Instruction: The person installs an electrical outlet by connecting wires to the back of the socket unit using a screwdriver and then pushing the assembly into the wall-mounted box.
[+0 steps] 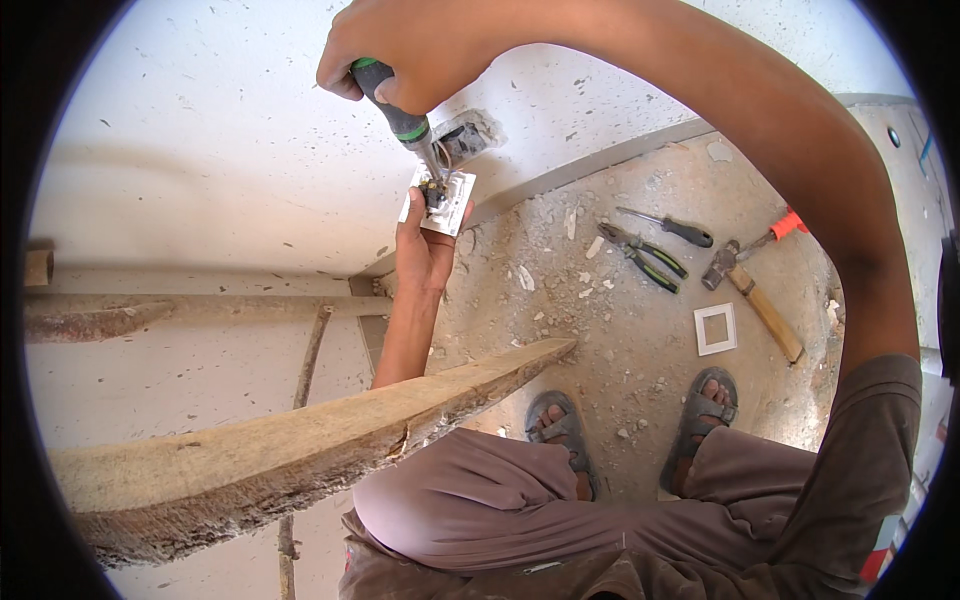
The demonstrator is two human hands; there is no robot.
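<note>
My left hand [425, 255] grips a white electrical socket [448, 205] with its back side and dark terminals turned up. In my right hand [425, 55] is a screwdriver [405, 115] with a black and green handle, held from above and tilted. Its tip comes down at the terminals; whether it sits in a screw is too small to tell. Wires [445, 155] run from the socket to a recessed wall box [466, 138] just behind it, set in a broken-edged opening in the white wall.
On the dusty, rubble-strewn floor lie pliers [645, 257], another screwdriver [680, 229], a hammer [755, 300], a red-handled tool [785, 226] and a white square frame [715, 328]. A rough wooden beam [300, 420] crosses in front of me at the left, over my left forearm.
</note>
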